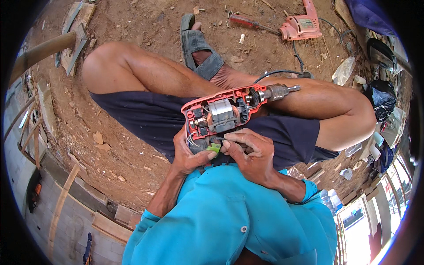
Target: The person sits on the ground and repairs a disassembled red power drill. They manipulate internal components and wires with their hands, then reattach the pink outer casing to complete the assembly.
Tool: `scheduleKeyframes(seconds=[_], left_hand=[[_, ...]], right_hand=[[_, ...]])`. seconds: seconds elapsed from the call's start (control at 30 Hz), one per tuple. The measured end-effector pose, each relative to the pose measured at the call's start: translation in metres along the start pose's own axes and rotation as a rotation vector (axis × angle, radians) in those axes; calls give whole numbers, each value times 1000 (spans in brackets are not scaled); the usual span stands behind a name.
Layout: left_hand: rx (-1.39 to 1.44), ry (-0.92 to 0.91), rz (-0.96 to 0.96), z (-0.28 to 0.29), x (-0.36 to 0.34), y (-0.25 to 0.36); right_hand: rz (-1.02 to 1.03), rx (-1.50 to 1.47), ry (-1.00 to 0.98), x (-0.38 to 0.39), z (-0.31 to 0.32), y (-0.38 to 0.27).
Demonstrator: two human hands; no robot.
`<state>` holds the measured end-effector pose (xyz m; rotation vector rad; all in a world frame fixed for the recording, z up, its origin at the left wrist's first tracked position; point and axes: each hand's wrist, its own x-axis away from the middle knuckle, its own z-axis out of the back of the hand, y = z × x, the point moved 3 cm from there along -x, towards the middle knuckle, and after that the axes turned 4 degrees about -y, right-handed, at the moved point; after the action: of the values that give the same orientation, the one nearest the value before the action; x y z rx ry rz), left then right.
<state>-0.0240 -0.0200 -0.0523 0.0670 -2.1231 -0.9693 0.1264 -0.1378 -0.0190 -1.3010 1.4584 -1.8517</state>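
Note:
An opened red power drill (224,115) lies across my lap, its motor, gears and wires bare and its metal chuck (279,92) pointing right. My left hand (187,155) grips the drill near its handle end, where several pale wires come out. Under the left thumb tip sits a small bright green piece (214,148), its kind unclear. Just to the right, my right hand (255,152) is closed in a pinch beside the green piece. Something thin and dark shows at those fingertips, too small to name. The drill's handle is mostly hidden by the hands.
On the dirt ahead lie the red housing half (302,27) and a screwdriver (249,22). A black cable (282,71) runs behind the chuck. A wooden-handled tool (46,51) is at the far left. Plastic bags (343,70) and scraps lie at the right.

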Motion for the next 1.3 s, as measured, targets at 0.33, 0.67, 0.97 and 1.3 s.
scheduleKeyframes(seconds=[0.33,0.67,0.97,1.3], left_hand=[[-6,-30,-73,6,2,-8],[93,-32,-52,3,-4,-9],[70,-17,-44,1,-7,-3],[65,-10,-29,0,-6,-1]], right_hand=[[61,181,12,5,-4,-17],[51,200,-95,-8,-3,-20],[-1,161,-138,-9,0,-19],[-192,29,-145,-9,0,-11]])
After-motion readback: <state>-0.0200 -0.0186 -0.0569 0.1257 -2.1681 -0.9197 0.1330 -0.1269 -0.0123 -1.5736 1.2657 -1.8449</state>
